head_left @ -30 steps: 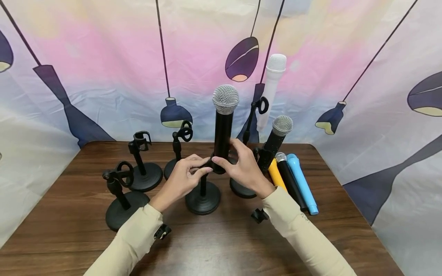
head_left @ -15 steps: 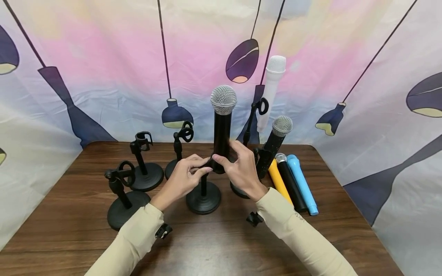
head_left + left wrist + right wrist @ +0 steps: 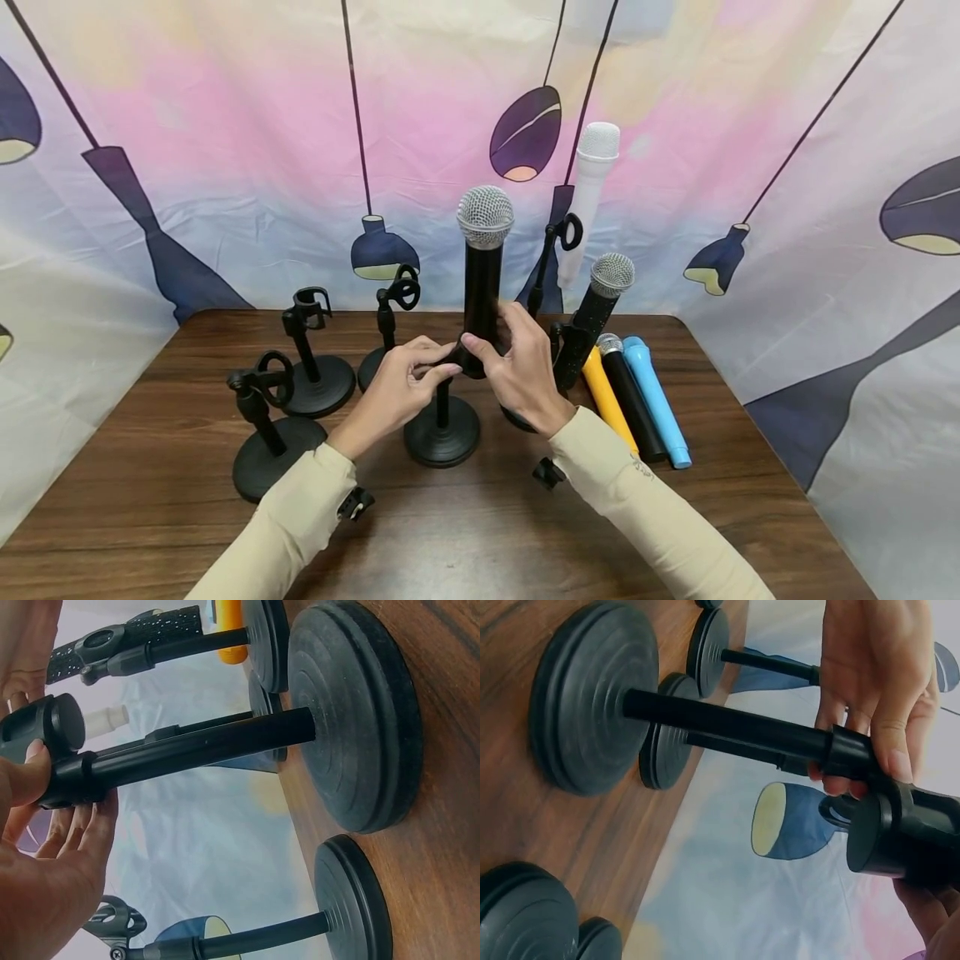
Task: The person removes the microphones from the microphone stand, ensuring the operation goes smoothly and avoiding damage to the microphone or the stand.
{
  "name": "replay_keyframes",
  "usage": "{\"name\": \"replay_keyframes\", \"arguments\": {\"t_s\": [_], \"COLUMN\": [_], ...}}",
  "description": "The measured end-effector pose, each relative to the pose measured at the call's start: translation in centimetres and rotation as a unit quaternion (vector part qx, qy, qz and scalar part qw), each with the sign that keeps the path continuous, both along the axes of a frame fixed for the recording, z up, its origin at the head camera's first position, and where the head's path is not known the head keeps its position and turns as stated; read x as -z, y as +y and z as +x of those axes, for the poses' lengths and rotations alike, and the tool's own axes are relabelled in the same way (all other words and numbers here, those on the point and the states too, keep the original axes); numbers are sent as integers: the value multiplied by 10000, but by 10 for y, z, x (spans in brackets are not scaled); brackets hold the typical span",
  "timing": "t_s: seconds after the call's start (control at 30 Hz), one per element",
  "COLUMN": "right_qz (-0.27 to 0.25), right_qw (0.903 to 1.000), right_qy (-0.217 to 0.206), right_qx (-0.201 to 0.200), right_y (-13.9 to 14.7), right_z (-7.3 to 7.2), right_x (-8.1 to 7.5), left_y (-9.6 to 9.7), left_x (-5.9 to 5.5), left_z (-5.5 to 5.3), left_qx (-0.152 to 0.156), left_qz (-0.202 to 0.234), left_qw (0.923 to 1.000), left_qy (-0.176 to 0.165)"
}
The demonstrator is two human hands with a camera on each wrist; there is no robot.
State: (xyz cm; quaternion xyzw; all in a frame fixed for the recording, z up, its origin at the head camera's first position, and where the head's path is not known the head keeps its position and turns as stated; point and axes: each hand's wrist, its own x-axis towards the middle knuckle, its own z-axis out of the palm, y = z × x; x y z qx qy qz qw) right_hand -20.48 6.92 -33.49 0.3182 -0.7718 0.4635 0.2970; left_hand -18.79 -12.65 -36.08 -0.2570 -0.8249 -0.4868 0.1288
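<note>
A black microphone with a silver mesh head (image 3: 483, 279) stands almost upright in the clip of a black desk microphone stand (image 3: 442, 433), whose round base is on the table. My left hand (image 3: 395, 385) holds the stand's top joint between thumb and fingers, just under the clip; the left wrist view shows its thumb and fingers around that joint (image 3: 71, 780). My right hand (image 3: 521, 371) grips the microphone's lower body, thumb in front by the clip. Fingers hide most of the clip. The microphone's bottom end (image 3: 866, 836) sticks out past the clip in the right wrist view.
Several microphone stands with bare clips (image 3: 258, 454) are at the left. Behind my right hand, stands hold a speckled black microphone (image 3: 588, 321) and a white microphone (image 3: 588, 200). Yellow (image 3: 609, 400), black (image 3: 633, 404) and blue (image 3: 656, 400) microphones lie at the right. A patterned curtain (image 3: 262, 125) hangs behind.
The microphone's head has shifted slightly left, and my right hand and forearm have edged left with it. My left hand keeps its hold on the stand.
</note>
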Motion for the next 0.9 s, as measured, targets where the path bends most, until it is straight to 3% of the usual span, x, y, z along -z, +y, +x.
{"name": "replay_keyframes", "arguments": {"t_s": [0.23,0.37,0.63,0.77,0.9], "right_qz": [84,227,182,-84,-111], "right_qw": [9999,9997,9891,9899,9968], "right_qy": [135,10,-1021,-856,-433], "right_qx": [46,-27,-1045,-1129,-663], "right_y": [1,4,19,16,12], "right_z": [-2,-2,-6,-5,-3], "right_x": [-4,-6,-5,-2,-1], "left_y": [1,1,0,0,0], "left_x": [0,0,1,1,-1], "left_z": [-1,0,-1,0,1], "left_qx": [26,50,94,59,18], "left_qz": [53,69,72,53,-1], "left_qw": [10000,9999,9999,9999,9999], "left_qy": [-57,-68,-118,-95,-100]}}
